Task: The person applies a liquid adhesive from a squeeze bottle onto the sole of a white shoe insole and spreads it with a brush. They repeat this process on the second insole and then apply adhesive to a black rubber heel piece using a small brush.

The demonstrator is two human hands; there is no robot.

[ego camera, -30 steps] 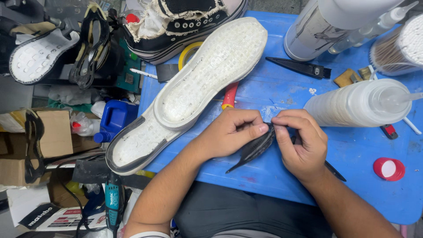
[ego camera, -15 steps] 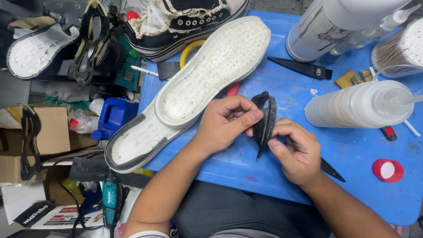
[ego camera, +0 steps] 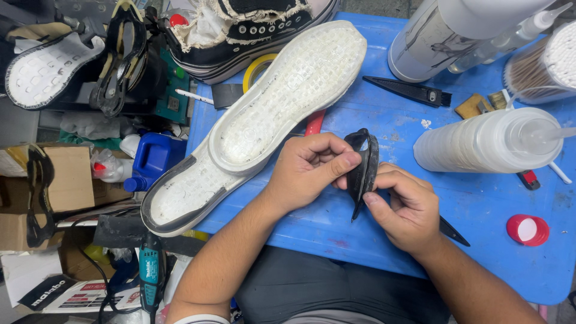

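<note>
Both my hands hold a thin black curved rubber strip [ego camera: 365, 165] upright above the blue table [ego camera: 384, 114]. My left hand [ego camera: 309, 171] pinches its upper part between thumb and fingers. My right hand [ego camera: 408, 207] grips its lower part from the right. Two white rubber shoe soles [ego camera: 273, 114] lie stacked diagonally just left of my hands, the lower one with a dark rim. A black pointed tool [ego camera: 453, 231] pokes out from under my right hand.
A black high-top shoe upper [ego camera: 252, 30] lies at the back. A white squeeze bottle [ego camera: 486, 141] lies on its side at right, near a red cap [ego camera: 527, 230], a black knife [ego camera: 408, 90] and a large white can [ego camera: 444, 36]. Cardboard boxes, a blue jug [ego camera: 153, 159] and a rotary tool [ego camera: 149, 276] crowd the floor at left.
The black strip went from lying flat on the table to being lifted and turned upright between my hands. My left hand shifted its pinch onto the upper end.
</note>
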